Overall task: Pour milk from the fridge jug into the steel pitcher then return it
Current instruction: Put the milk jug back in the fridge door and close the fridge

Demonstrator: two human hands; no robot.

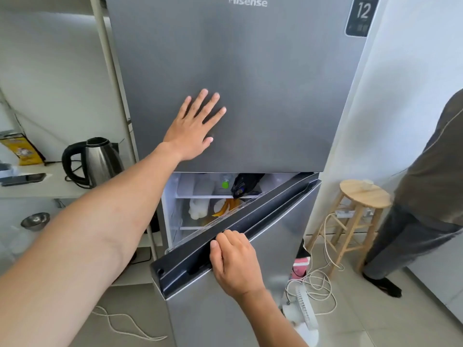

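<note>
White shelf (57,187) with kettle (100,161), phone (23,178), yellow box (25,151), floor (125,304) with cables (323,279), fan (304,314)

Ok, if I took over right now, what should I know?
Left hand: flat on the upper door.
Right hand: grips the top edge of the lower door, which is partly open.
A white jug, likely the milk, sits on a shelf inside. The pitcher is out of view.
Done: can't tell whether milk was poured.
Left, if not: take jug, pour, return it, shut door.
</note>
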